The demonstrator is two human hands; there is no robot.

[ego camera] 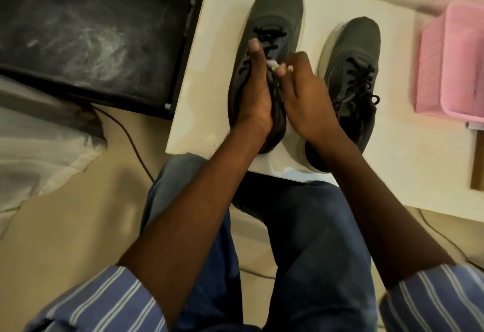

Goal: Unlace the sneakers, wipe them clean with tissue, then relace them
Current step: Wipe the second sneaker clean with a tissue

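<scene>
On the white surface [199, 101] two grey sneakers stand side by side, the right sneaker [353, 77] fully laced. The left hand [255, 96] grips the left sneaker [272, 17] at its throat while the right hand [301, 91] pinches a scrap of tissue [352, 64] in curled fingers [281, 70] against the lace [264, 34]. This looks like wiping; next, the tissue must reach the sides and toe.

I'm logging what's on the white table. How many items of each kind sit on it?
Grey sneakers: 2
Pink baskets: 1
White tissue wads, pinched in the right hand: 1
Total: 4
</scene>
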